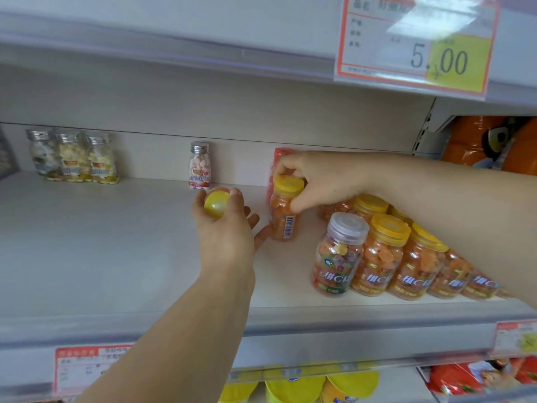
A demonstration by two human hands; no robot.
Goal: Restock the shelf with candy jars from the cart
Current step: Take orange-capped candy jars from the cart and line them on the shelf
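The right hand (313, 178) is pinching the yellow lid of an orange candy jar (283, 221), upright at the middle of the shelf (116, 242), far-left of the near-right jar row (386, 257). The left hand (225, 231) is curling its fingers round a second jar (216, 205) (lid facing the camera), just left of the first.

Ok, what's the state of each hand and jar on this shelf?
left hand: grips tilted jar, lid toward camera.
right hand: grips upright jar by its yellow lid.
clear-lidded jar: upright, capped, untouched.
front-row jars: upright, capped.
pink bottle: upright, capped.
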